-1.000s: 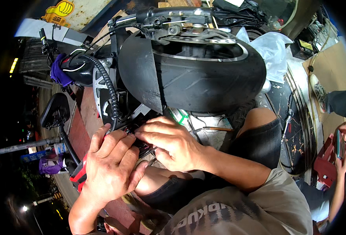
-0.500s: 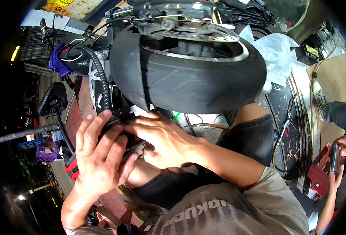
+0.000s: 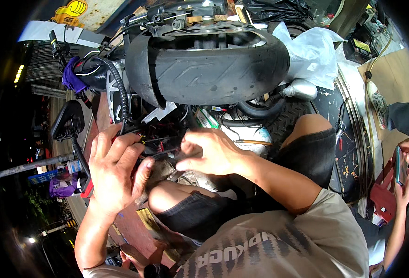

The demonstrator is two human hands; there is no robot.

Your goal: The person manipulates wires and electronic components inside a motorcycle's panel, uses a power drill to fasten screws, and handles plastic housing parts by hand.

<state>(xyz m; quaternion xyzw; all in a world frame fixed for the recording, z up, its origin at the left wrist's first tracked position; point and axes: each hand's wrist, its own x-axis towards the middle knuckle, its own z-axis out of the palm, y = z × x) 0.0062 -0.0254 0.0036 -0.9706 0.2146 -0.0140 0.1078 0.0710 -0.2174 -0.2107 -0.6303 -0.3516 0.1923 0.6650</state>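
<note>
Wiring (image 3: 157, 146) with red and yellow strands lay between my two hands, on the near side of the dark tyre (image 3: 213, 76). My left hand (image 3: 115, 162) arched over its left end, by the lower end of a ribbed black tube (image 3: 121, 88); the thumb stood well out, but the fingertips were partly hidden, and I could not tell whether they pinched anything. My right hand (image 3: 209, 149) hovered at the other end, slightly blurred, thumb and curled fingers parted. Beyond it, an orange-brown rod (image 3: 253, 142) lay on a pale surface (image 3: 259, 134).
</note>
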